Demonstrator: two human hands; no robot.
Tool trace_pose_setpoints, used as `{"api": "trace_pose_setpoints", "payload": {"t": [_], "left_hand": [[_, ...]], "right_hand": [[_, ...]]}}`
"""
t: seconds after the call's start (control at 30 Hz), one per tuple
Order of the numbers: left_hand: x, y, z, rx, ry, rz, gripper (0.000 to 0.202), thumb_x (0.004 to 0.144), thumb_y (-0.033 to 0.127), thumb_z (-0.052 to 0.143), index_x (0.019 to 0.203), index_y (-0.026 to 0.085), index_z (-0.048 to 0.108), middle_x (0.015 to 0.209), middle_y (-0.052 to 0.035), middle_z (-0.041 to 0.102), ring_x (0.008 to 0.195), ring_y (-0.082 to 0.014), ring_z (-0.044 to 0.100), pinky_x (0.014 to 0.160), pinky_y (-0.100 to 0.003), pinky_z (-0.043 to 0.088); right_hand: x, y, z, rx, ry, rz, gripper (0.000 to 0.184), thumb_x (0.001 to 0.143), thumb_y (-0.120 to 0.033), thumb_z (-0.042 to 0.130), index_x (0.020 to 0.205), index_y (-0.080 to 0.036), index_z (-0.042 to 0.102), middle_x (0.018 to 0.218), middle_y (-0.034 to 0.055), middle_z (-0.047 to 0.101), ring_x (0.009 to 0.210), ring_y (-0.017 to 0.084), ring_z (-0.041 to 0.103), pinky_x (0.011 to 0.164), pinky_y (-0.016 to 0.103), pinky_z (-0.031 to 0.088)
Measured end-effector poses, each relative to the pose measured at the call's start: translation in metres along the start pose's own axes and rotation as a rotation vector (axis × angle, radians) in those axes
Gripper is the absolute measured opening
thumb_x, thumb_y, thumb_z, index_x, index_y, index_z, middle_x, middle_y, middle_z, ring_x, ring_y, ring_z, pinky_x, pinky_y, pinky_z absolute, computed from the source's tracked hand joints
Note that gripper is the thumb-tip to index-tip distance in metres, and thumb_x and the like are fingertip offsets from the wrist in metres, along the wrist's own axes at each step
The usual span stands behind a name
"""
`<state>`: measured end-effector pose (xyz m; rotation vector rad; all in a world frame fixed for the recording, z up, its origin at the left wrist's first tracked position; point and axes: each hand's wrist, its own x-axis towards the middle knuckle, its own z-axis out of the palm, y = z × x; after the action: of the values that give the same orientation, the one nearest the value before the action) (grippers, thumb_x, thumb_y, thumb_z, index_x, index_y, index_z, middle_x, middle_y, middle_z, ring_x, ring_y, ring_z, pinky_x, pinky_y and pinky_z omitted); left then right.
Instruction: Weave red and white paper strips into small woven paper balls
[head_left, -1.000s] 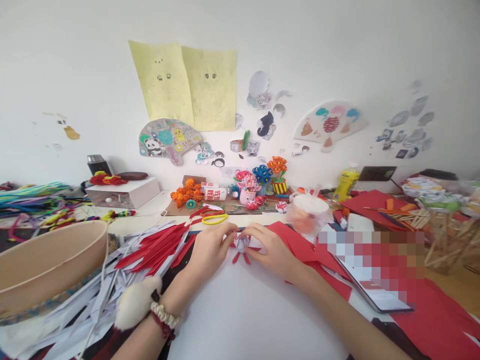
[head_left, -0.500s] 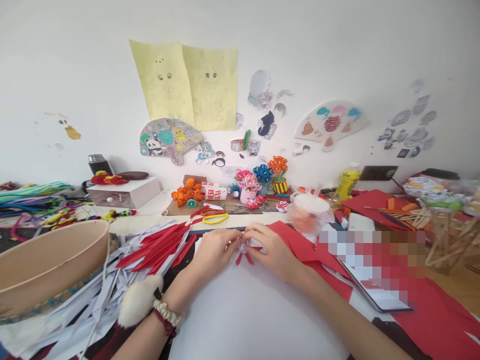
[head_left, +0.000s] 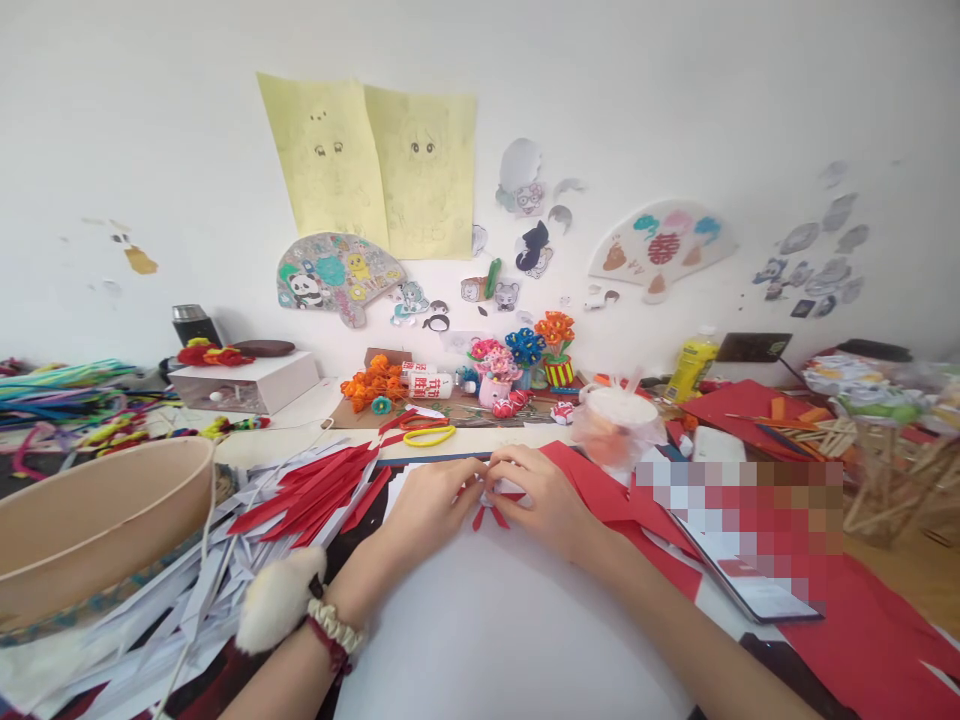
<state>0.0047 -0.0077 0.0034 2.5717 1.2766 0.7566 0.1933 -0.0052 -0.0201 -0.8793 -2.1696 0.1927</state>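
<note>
Over the white sheet (head_left: 517, 620), my left hand (head_left: 435, 500) and my right hand (head_left: 541, 502) meet, fingertips close together. Between them is a small folded red-and-white paper piece (head_left: 491, 517), with red pointed strips fanning out below the fingers. Both hands are closed in a pinch on it, thumbs and forefingers at its upper part. The fingers hide its middle and top. To the left of my left hand lies a pile of red paper strips (head_left: 311, 492), with white paper strips (head_left: 199, 570) around and under it.
A beige oval basket (head_left: 97, 510) stands at the left. Yellow-handled scissors (head_left: 429, 437) lie beyond my hands. A lidded cup (head_left: 616, 425) and a tablet-like device (head_left: 739, 560) sit to the right, near red paper sheets (head_left: 877, 650). Small flower pots (head_left: 559, 372) stand by the wall.
The view has shifted very slightly. Both hands stay in the same place on the paper piece, with hardly any visible finger movement.
</note>
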Motion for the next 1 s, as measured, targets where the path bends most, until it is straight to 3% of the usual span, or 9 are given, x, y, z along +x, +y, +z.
{"api": "trace_pose_setpoints", "payload": {"t": [0.37, 0.73, 1.0], "left_hand": [[0.0012, -0.0009, 0.0001, 0.033, -0.009, 0.0, 0.02, 0.093, 0.026, 0.043, 0.085, 0.021, 0.061, 0.084, -0.0003, 0.071, 0.072, -0.0149, 0.063, 0.06, -0.023, 0.038], [0.0018, -0.0041, -0.0026, 0.06, -0.048, 0.024, 0.012, 0.09, 0.016, 0.045, 0.086, 0.021, 0.055, 0.085, -0.0002, 0.069, 0.075, -0.0158, 0.063, 0.062, -0.022, 0.038], [0.0, 0.0007, -0.0024, 0.09, -0.053, 0.016, 0.014, 0.094, 0.026, 0.041, 0.088, 0.022, 0.053, 0.086, 0.0001, 0.068, 0.07, -0.0155, 0.062, 0.059, -0.023, 0.035]], "right_hand": [[0.0011, -0.0023, -0.0029, 0.005, -0.015, 0.031, 0.004, 0.086, -0.018, 0.062, 0.084, -0.022, 0.06, 0.092, 0.0036, 0.063, 0.088, 0.02, 0.057, 0.076, 0.033, 0.045], [0.0002, -0.0008, -0.0024, 0.013, -0.008, 0.052, 0.01, 0.084, -0.015, 0.063, 0.083, -0.021, 0.056, 0.091, 0.0022, 0.062, 0.087, 0.02, 0.056, 0.076, 0.032, 0.044], [0.001, -0.0026, -0.0027, -0.005, -0.028, 0.05, 0.009, 0.084, -0.015, 0.063, 0.088, -0.021, 0.057, 0.094, 0.0031, 0.062, 0.091, 0.02, 0.056, 0.077, 0.032, 0.045]]}}
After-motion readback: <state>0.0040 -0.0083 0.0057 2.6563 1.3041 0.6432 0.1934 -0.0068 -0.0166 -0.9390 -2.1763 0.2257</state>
